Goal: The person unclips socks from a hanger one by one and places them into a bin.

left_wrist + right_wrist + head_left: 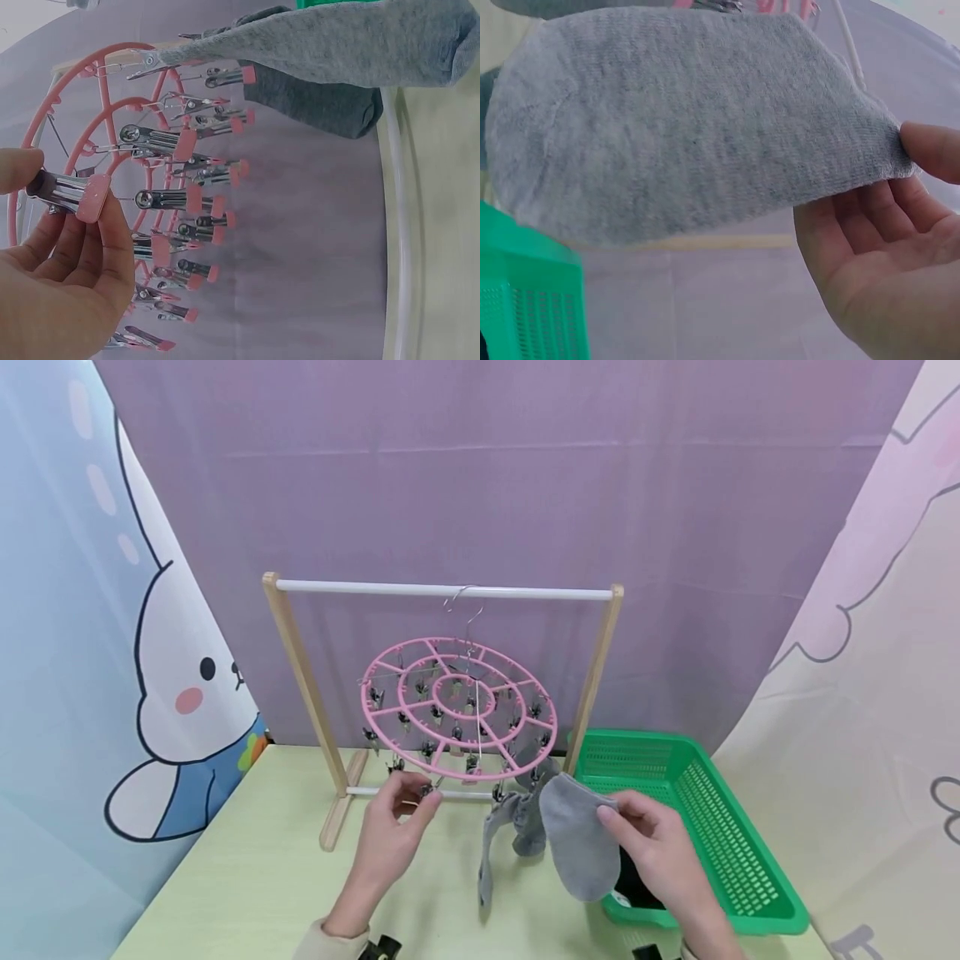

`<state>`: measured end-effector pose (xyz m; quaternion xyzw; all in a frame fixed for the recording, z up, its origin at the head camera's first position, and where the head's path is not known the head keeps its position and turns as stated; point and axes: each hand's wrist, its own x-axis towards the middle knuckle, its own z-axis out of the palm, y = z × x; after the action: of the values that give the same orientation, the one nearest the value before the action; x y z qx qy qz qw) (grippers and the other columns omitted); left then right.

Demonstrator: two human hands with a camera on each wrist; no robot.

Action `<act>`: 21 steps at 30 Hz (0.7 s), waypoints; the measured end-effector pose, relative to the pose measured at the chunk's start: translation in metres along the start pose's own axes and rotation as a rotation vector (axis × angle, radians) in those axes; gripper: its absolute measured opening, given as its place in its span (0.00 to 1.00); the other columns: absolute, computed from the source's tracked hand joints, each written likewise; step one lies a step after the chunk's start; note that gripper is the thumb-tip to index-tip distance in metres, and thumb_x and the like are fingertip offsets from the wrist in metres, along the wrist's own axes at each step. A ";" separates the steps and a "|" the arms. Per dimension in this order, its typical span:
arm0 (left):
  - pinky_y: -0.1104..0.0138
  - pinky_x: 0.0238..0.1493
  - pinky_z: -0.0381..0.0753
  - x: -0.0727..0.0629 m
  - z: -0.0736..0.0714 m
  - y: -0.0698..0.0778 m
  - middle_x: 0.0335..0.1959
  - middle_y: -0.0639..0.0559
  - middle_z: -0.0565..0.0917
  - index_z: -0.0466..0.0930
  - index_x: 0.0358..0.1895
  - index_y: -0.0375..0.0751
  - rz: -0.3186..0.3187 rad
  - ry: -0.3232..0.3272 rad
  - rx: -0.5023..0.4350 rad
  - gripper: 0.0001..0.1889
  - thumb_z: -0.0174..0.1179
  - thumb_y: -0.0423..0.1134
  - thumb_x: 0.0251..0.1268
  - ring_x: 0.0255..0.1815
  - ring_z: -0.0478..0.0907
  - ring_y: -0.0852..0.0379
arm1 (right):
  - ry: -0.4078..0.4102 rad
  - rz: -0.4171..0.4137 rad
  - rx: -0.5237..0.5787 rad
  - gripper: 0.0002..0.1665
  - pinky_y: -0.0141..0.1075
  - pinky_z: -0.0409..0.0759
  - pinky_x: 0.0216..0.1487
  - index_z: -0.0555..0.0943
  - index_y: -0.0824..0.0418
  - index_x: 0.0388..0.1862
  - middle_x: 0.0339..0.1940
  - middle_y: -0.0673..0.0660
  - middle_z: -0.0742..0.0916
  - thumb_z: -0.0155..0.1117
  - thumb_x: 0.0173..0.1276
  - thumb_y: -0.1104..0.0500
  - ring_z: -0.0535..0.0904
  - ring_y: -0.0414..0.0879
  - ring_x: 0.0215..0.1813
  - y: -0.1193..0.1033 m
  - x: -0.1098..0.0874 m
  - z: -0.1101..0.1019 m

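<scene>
My left hand (390, 835) pinches a metal clip (69, 193) with pink tips between thumb and fingers, at the near edge of a round pink drying hanger (459, 708). In my right hand (660, 847) a grey sock (581, 839) is pinched by its upper edge, just right of the hanger. The right wrist view shows the sock (682, 120) stretched out flat from the thumb and fingers. Other grey socks (352, 45) hang from clips on the hanger's right side, between the two hands. The fingers behind the held sock are partly hidden.
The hanger hooks onto a white rail (442, 590) of a wooden stand (303, 685). A green basket (750, 835) with something black inside stands at the right on the pale table (240, 860). Several free clips dangle round the pink rings. A purple cloth (487, 485) hangs behind.
</scene>
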<state>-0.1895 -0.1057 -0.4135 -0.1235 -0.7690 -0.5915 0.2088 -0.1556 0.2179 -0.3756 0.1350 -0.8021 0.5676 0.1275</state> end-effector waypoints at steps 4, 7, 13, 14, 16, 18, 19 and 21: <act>0.67 0.46 0.81 0.000 -0.003 -0.001 0.40 0.50 0.83 0.80 0.49 0.38 -0.009 0.014 0.009 0.11 0.68 0.36 0.68 0.41 0.80 0.56 | 0.061 -0.009 -0.027 0.08 0.35 0.78 0.36 0.85 0.64 0.43 0.33 0.53 0.85 0.62 0.76 0.61 0.78 0.46 0.34 -0.002 0.002 -0.009; 0.67 0.46 0.81 0.000 -0.005 -0.002 0.40 0.50 0.82 0.80 0.49 0.38 -0.010 0.027 0.015 0.11 0.67 0.35 0.68 0.41 0.80 0.56 | 0.096 0.004 -0.020 0.08 0.35 0.77 0.36 0.84 0.66 0.42 0.33 0.53 0.84 0.63 0.76 0.61 0.76 0.46 0.34 -0.003 0.003 -0.016; 0.67 0.46 0.81 0.001 -0.009 -0.006 0.40 0.49 0.82 0.80 0.50 0.38 -0.016 0.041 0.023 0.11 0.66 0.37 0.70 0.40 0.80 0.57 | 0.163 0.034 -0.040 0.12 0.30 0.79 0.40 0.83 0.68 0.45 0.36 0.51 0.86 0.63 0.77 0.58 0.79 0.43 0.37 -0.005 0.007 -0.031; 0.67 0.45 0.81 0.001 -0.009 -0.007 0.39 0.49 0.82 0.80 0.51 0.38 -0.014 0.044 0.023 0.11 0.66 0.37 0.70 0.40 0.80 0.57 | 0.174 0.037 -0.048 0.13 0.30 0.79 0.41 0.83 0.68 0.46 0.36 0.51 0.86 0.63 0.77 0.57 0.79 0.43 0.38 -0.004 0.007 -0.033; 0.68 0.45 0.81 0.001 -0.011 -0.008 0.39 0.49 0.82 0.80 0.51 0.38 -0.009 0.050 0.022 0.11 0.66 0.37 0.70 0.39 0.80 0.57 | 0.192 0.043 -0.059 0.14 0.28 0.79 0.42 0.83 0.69 0.46 0.37 0.50 0.86 0.62 0.77 0.57 0.80 0.42 0.39 -0.002 0.007 -0.036; 0.68 0.44 0.81 0.002 -0.012 -0.009 0.38 0.49 0.82 0.80 0.50 0.39 -0.001 0.055 0.021 0.10 0.65 0.37 0.70 0.39 0.80 0.57 | 0.208 0.054 -0.076 0.15 0.27 0.79 0.43 0.83 0.69 0.47 0.37 0.49 0.86 0.63 0.77 0.56 0.80 0.41 0.39 0.001 0.007 -0.039; 0.68 0.44 0.81 0.003 -0.012 -0.009 0.38 0.49 0.82 0.80 0.50 0.38 0.000 0.056 0.021 0.11 0.65 0.37 0.71 0.39 0.80 0.57 | 0.215 0.067 -0.086 0.15 0.26 0.79 0.43 0.83 0.69 0.48 0.37 0.49 0.86 0.63 0.77 0.56 0.80 0.41 0.40 0.003 0.007 -0.040; 0.68 0.44 0.80 0.003 -0.013 -0.010 0.38 0.49 0.82 0.80 0.50 0.37 -0.001 0.060 0.024 0.11 0.65 0.37 0.71 0.39 0.80 0.57 | 0.221 0.093 -0.111 0.16 0.26 0.79 0.42 0.83 0.69 0.48 0.38 0.48 0.86 0.63 0.77 0.55 0.80 0.39 0.40 0.009 0.007 -0.041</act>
<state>-0.1941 -0.1212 -0.4175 -0.1025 -0.7695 -0.5857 0.2330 -0.1634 0.2588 -0.3674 0.0271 -0.8187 0.5390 0.1962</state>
